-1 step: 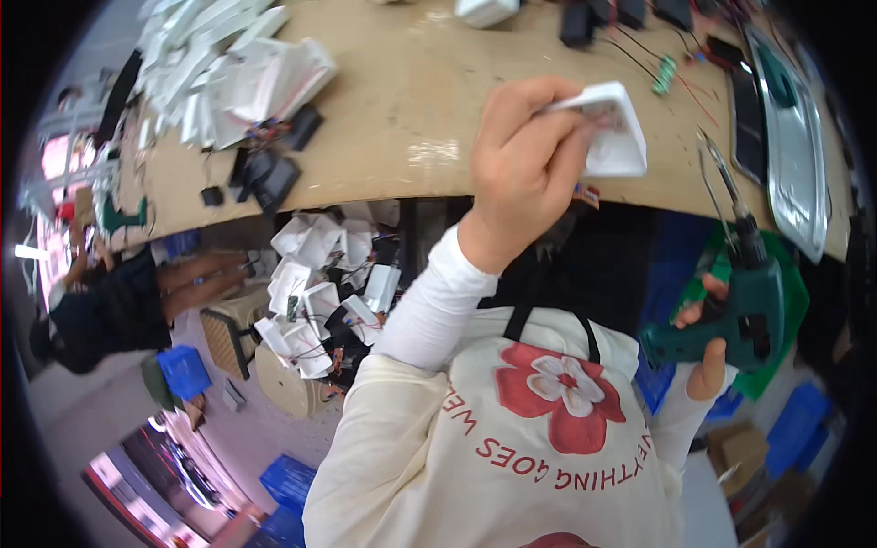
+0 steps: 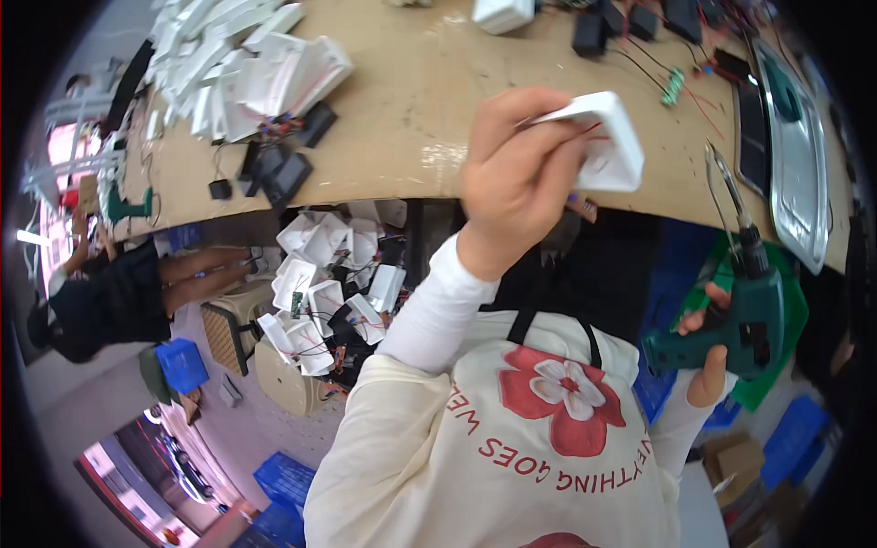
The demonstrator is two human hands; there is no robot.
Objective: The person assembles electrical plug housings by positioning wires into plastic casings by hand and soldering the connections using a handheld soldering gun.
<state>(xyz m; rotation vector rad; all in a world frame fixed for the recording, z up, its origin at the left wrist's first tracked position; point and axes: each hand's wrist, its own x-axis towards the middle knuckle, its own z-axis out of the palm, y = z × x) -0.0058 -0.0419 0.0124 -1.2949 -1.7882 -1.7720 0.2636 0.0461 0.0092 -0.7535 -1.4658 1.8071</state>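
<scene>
My left hand (image 2: 519,173) is closed on a white plastic case (image 2: 623,151), an open shallow box held tilted above the table's near edge. A bit of red wire shows inside it; the fingers hide its left part. At the right, my right hand (image 2: 711,352) grips a dark green soldering gun (image 2: 760,320) by its handle. Its thin metal tip and a curved feed tube point up toward the table, to the right of the case and apart from it. Below the case, a small part with orange and blue bits (image 2: 582,208) lies at the table edge, partly hidden.
White cases (image 2: 274,87) are piled at the table's far left, beside black boxes (image 2: 279,173) with wires. A silvery tray (image 2: 795,173) lies at the right, near a green wired part (image 2: 673,88). Below stands a heap of wired white cases (image 2: 320,292). Another person (image 2: 110,292) stands at the left.
The white case has turned slightly in my left hand, so more of its inside and a red wire show. My right hand keeps its hold on the soldering gun. The view has shifted a little.
</scene>
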